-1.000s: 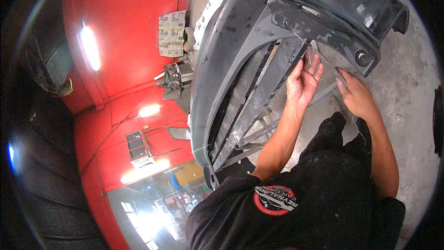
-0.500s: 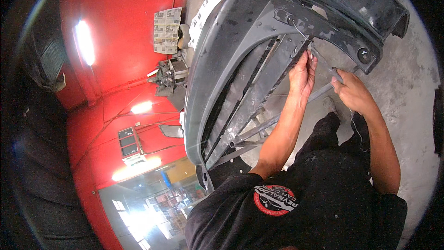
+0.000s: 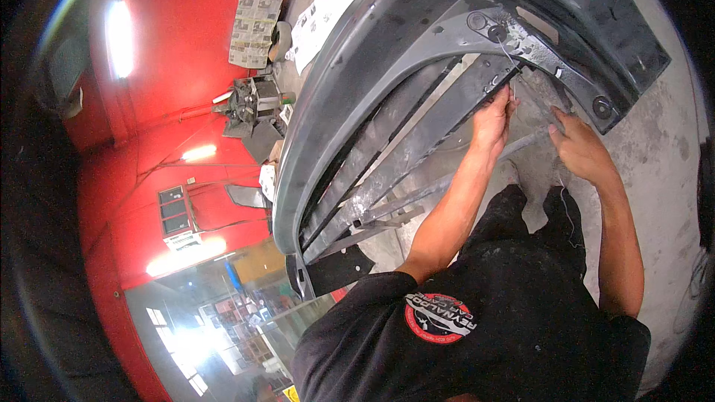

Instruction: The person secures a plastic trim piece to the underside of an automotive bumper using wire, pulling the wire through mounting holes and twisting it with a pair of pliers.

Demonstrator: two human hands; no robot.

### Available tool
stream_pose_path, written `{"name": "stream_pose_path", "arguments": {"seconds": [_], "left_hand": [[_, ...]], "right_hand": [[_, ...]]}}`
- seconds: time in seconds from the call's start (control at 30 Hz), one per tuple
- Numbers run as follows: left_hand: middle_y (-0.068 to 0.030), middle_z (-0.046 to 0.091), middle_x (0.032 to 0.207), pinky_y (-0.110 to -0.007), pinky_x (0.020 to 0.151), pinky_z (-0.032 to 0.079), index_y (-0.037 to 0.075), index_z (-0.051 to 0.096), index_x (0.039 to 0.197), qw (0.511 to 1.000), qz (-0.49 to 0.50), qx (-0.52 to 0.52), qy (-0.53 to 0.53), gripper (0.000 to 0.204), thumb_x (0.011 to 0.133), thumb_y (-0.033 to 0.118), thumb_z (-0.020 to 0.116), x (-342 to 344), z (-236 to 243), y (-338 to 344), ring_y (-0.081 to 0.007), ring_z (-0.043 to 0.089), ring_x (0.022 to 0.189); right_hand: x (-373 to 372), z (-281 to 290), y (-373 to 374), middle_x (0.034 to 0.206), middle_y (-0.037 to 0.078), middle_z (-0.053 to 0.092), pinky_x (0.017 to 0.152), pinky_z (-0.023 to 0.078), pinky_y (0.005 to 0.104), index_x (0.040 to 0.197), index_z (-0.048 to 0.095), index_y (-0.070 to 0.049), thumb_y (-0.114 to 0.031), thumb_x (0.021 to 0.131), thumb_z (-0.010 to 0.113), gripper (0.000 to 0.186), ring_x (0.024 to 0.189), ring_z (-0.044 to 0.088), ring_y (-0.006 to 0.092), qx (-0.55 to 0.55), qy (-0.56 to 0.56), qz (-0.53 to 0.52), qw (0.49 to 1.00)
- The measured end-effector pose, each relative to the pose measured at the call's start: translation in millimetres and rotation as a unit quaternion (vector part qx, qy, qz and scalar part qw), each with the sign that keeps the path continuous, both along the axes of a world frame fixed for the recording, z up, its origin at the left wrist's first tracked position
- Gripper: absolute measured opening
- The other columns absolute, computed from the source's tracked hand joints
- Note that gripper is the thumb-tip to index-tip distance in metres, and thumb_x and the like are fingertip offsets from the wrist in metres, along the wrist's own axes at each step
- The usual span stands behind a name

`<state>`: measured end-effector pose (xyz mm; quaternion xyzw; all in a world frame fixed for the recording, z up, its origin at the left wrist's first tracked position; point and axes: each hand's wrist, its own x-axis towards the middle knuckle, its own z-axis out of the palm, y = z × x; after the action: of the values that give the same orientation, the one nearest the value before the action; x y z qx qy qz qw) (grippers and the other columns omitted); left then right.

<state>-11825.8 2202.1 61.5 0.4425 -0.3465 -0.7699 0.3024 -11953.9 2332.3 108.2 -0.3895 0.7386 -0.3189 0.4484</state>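
Observation:
A dark grey car bumper rests on a grey metal stand in front of me. Thin wire runs from a hole near the bumper's inner edge down to the end of one stand bar. My left hand is closed beside that bar end, its fingertips pinching the wire. To its right, my right hand is closed around a slim grey bar that slants up toward the bumper. A loose length of wire dangles below the right hand. Its fingertips are partly hidden.
Concrete floor spreads out below and to the right. Against the red wall at the left stand a newspaper-covered panel and a pile of dark parts. A white printed sheet lies behind the bumper.
The whole view has shifted, so the bumper's lower end and the wall sit further left. Both hands stay at the wire and bar, with only slight movement.

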Motion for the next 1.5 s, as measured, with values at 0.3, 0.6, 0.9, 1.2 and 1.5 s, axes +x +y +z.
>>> {"name": "stream_pose_path", "arguments": {"seconds": [0.3,0.6,0.9,1.2,1.5], "left_hand": [[0.0017,0.051,0.085,-0.031,0.074,0.048,0.012,0.053,0.096,1.0,-0.018,-0.004,0.024,0.009,0.088,0.009,0.055,5.4,-6.5,-3.0,-0.0094,0.05,0.072],[0.0004,0.056,0.081,-0.034,0.078,0.047,0.006,0.056,0.094,0.976,-0.068,0.06,0.198,0.01,0.089,0.014,0.053,11.6,-5.9,-3.5,-0.0125,0.055,0.076],[-0.0199,0.043,0.129,-0.046,0.101,0.032,0.002,0.039,0.127,0.902,-0.298,0.093,0.299,0.059,0.07,0.007,0.056,15.9,-11.3,4.0,-0.0334,0.038,0.122],[-0.0207,0.047,0.124,-0.046,0.096,0.039,0.002,0.04,0.124,0.888,-0.294,0.158,0.316,0.065,0.074,0.03,0.07,8.6,-7.5,5.2,-0.0367,0.04,0.12],[-0.0228,0.05,0.114,-0.041,0.071,0.055,0.004,0.042,0.108,0.943,-0.304,0.094,0.094,0.033,0.092,0.032,0.046,4.3,33.5,7.7,-0.0342,0.053,0.104]], "right_hand": [[6.4,13.1,-7.9,0.109,0.028,0.054,0.09,0.039,0.0423,0.109,0.053,0.006,-0.032,0.087,0.046,0.045,0.106,0.05,0.0416,0.022,0.01,-0.027,0.999],[18.0,-1.1,-13.6,0.102,0.032,0.055,0.085,0.041,0.0423,0.105,0.052,0.012,-0.051,0.082,0.051,0.067,0.099,0.054,0.0422,0.009,0.027,-0.075,0.997],[30.3,-33.8,-10.5,0.101,0.023,0.06,0.079,0.044,0.0416,0.108,0.056,0.0,-0.033,0.079,0.063,0.045,0.093,0.058,0.0374,-0.065,0.003,-0.065,0.996],[18.2,-46.6,-12.1,0.072,-0.001,0.047,0.042,0.033,0.0219,0.111,0.046,-0.011,-0.012,0.078,0.067,0.039,0.053,0.047,0.0082,-0.022,-0.532,-0.09,0.842],[44.9,-43.5,-15.8,0.07,0.003,0.052,0.038,0.038,0.0237,0.109,0.055,-0.006,-0.015,0.073,0.068,0.04,0.051,0.05,0.0096,-0.07,-0.5,-0.149,0.85]]}}
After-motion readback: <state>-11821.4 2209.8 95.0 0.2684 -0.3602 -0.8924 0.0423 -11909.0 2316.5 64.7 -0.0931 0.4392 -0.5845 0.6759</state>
